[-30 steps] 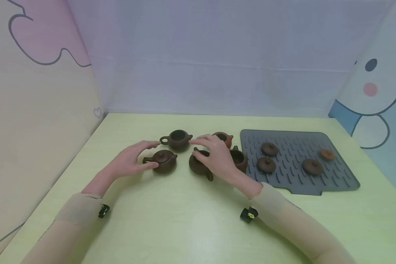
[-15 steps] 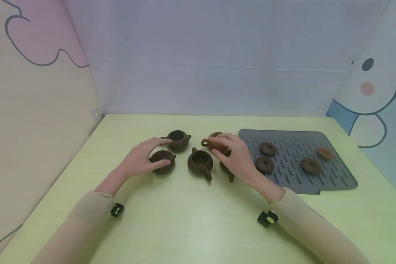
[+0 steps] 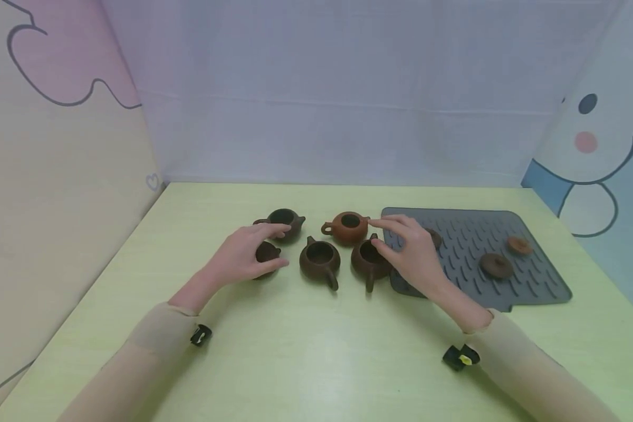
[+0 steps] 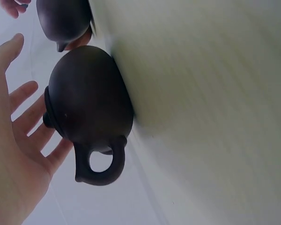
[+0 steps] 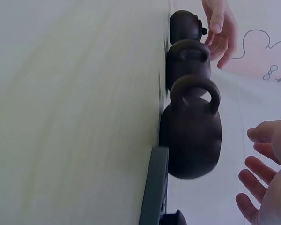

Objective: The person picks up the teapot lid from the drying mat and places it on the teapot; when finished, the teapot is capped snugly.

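Observation:
My left hand (image 3: 248, 255) hovers over a small dark brown lidded teapot (image 3: 266, 252), thumb and fingers spread and gripping nothing. In the left wrist view that teapot (image 4: 91, 98) stands upright, its handle toward the camera and the fingers beyond its lid. My right hand (image 3: 414, 252), fingers loosely extended, is above the right side of a lidless dark teapot (image 3: 369, 266) beside the mat. The right wrist view shows a gap between this hand (image 5: 271, 173) and the teapot (image 5: 192, 136). Another lidless dark teapot (image 3: 316, 271) sits between the hands, handle toward me.
Behind stand a lidless dark teapot (image 3: 296, 227) and a lidless reddish-brown one (image 3: 348, 237). A grey ridged mat (image 3: 469, 223) on the right bears dark lids, one (image 3: 497, 265) near its middle, and a reddish lid (image 3: 519, 245). My right hand partly covers the mat's left side.
My right hand has moved right, from over the middle teapot past the reddish one to the mat's left edge. The left hand has shifted slightly right over the lidded teapot. The teapots stay put.

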Demonstrator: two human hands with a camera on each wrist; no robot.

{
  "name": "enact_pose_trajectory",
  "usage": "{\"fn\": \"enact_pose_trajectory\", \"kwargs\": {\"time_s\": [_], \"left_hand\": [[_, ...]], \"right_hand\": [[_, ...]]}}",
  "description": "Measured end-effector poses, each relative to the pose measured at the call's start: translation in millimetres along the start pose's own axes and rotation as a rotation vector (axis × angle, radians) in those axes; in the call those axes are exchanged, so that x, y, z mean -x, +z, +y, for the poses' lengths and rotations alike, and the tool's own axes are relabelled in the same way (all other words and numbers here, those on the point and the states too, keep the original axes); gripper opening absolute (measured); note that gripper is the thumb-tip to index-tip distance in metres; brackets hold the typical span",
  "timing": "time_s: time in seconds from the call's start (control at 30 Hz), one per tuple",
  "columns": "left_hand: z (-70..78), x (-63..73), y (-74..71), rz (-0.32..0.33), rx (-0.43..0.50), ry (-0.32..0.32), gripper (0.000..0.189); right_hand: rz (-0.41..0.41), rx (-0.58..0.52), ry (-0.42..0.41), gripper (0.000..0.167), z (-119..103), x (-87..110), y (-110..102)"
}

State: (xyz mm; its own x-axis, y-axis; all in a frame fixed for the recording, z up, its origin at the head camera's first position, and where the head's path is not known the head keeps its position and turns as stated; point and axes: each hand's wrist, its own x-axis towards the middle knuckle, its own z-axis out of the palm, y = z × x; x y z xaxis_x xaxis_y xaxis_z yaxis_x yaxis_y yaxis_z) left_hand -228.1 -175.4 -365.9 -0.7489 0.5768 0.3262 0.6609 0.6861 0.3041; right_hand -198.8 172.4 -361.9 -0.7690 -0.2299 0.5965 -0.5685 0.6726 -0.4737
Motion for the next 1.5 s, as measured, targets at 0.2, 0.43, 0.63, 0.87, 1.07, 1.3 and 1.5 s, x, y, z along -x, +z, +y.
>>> {"fn": "enact_pose_trajectory", "kwargs": {"time_s": [0.2,0.43,0.63,0.87,1.07,1.3,1.5], "left_hand": [[10.9,-4.9,2.7,-0.013,-0.041,0.026,0.064],[17.9,-10.1,6.1,-0.043,-0.079,0.028,0.065],[20.6,-14.0,10.0,-0.078,-0.074,0.021,0.063],[23.7,-16.8,12.3,-0.107,-0.098,0.014,0.06],[25.2,-18.5,14.5,-0.134,-0.119,0.019,0.057],[26.1,-19.1,15.0,-0.134,-0.121,0.025,0.05],[25.5,-20.0,16.2,-0.13,-0.131,0.018,0.047]], "right_hand": [[0.013,0.021,0.042,0.037,9,6.2,-14],[0.032,0.053,0.079,0.038,22,13.1,-30],[0.027,0.104,0.089,0.038,33,19.8,-43],[-0.071,0.142,0.151,0.036,39,27.1,-54],[-0.234,0.171,0.246,0.037,40,30.2,-62],[-0.351,0.224,0.315,0.031,43,32.0,-67],[-0.399,0.244,0.332,0.024,45,33.2,-68]]}}
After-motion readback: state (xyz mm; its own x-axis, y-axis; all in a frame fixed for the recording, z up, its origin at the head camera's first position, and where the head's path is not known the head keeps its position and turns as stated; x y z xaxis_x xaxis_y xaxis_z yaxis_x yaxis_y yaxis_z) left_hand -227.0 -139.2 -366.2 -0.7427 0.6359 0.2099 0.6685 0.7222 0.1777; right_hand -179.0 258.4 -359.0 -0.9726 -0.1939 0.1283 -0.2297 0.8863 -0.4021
